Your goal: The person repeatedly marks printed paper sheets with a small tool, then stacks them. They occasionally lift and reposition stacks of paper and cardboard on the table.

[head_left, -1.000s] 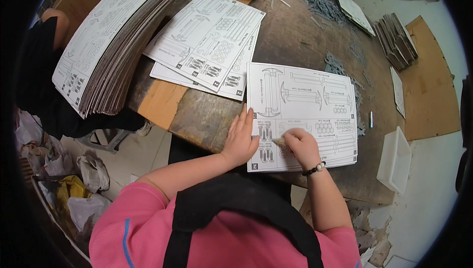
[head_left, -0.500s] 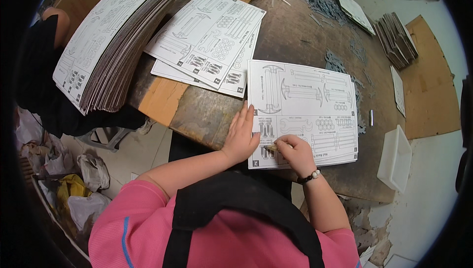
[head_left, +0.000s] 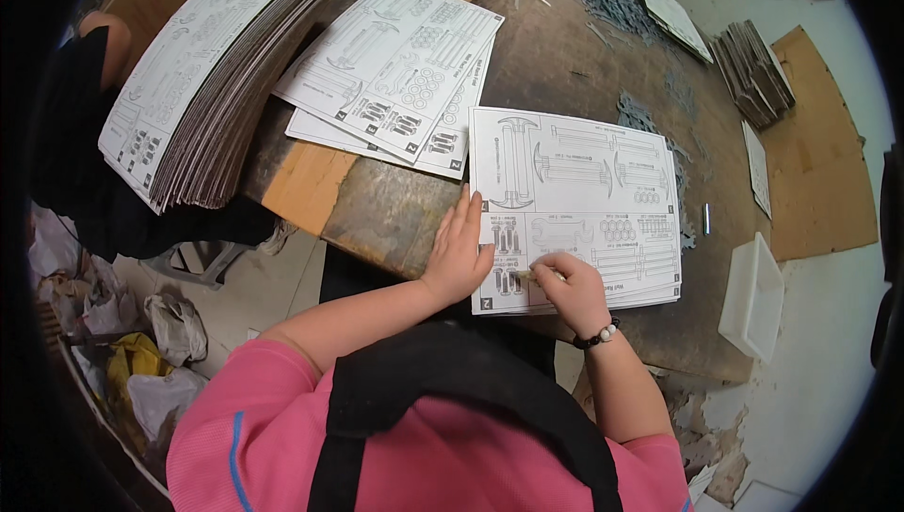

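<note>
In front of me at the table edge lies a small pile of white printed boards (head_left: pixel 574 149) with line drawings of bars, wrenches, nuts and bolts. My left hand (head_left: pixel 459 253) rests flat along the pile's left edge, fingers stretched out. My right hand (head_left: pixel 573 293) is closed in a pinch round a small thin yellowish tool (head_left: pixel 527 274); its exact kind is too small to tell. The tool's tip is at the bolt drawings in the pile's near left corner. My fingers hide part of the tool.
Loose printed boards (head_left: pixel 391 60) overlap at the far left, beside a tall board stack (head_left: pixel 212 88). Grey cut scraps (head_left: pixel 612 3) litter the table (head_left: pixel 537 69). Right lie a small metal cylinder (head_left: pixel 706 219), a white bin (head_left: pixel 753 300) and a brown panel (head_left: pixel 824 145). Another person's arm (head_left: pixel 115 46) shows far left.
My right hand has shifted slightly, and the tool's tip has moved a little across the bolt drawings. My left hand stays put on the pile.
</note>
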`<state>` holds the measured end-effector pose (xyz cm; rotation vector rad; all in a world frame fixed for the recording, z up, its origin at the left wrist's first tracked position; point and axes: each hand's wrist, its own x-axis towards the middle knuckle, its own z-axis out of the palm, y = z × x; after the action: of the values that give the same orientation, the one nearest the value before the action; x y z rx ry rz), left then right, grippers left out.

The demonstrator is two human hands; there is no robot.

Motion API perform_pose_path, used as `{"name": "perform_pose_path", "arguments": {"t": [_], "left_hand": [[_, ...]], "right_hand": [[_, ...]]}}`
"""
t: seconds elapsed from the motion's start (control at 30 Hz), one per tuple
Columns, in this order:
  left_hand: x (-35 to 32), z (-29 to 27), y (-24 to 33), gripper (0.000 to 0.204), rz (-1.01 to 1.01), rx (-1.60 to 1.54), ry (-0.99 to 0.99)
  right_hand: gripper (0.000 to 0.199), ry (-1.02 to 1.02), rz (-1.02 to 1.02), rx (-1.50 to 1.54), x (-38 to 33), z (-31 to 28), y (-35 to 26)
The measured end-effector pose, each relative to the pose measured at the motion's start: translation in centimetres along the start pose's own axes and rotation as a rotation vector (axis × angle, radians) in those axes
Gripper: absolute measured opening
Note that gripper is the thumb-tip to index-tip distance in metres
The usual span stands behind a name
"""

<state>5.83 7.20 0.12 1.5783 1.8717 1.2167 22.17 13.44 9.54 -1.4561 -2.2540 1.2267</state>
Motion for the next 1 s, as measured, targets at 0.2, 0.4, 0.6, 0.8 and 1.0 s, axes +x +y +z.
{"name": "perform_pose_path", "arguments": {"t": [0.2, 0.4, 0.6, 0.8, 1.0], "left_hand": [[0.0, -0.2, 0.4, 0.067, -0.021, 0.029, -0.034], [0.0, 0.4, 0.0, 0.067, -0.008, 0.042, 0.005], [0.0, -0.1, 0.2, 0.067, -0.002, 0.009, 0.010], [0.0, -0.4, 0.1, 0.067, -0.004, 0.002, -0.047], [-0.5, 0.2, 1.3, 0.063, -0.114, -0.158, -0.018]], "right_hand": [[0.021, -0.084, 0.276, 0.201, 1.2, -0.2, 0.9], [0.015, 0.085, -0.351, -0.721, -0.2, 2.7, -2.3], [0.015, 0.094, -0.246, -0.183, -0.5, 0.2, -1.9], [0.019, -0.012, -0.034, 0.025, -2.2, 0.3, 0.2], [0.015, -0.015, -0.100, -0.177, -1.8, 0.8, 0.4]]}}
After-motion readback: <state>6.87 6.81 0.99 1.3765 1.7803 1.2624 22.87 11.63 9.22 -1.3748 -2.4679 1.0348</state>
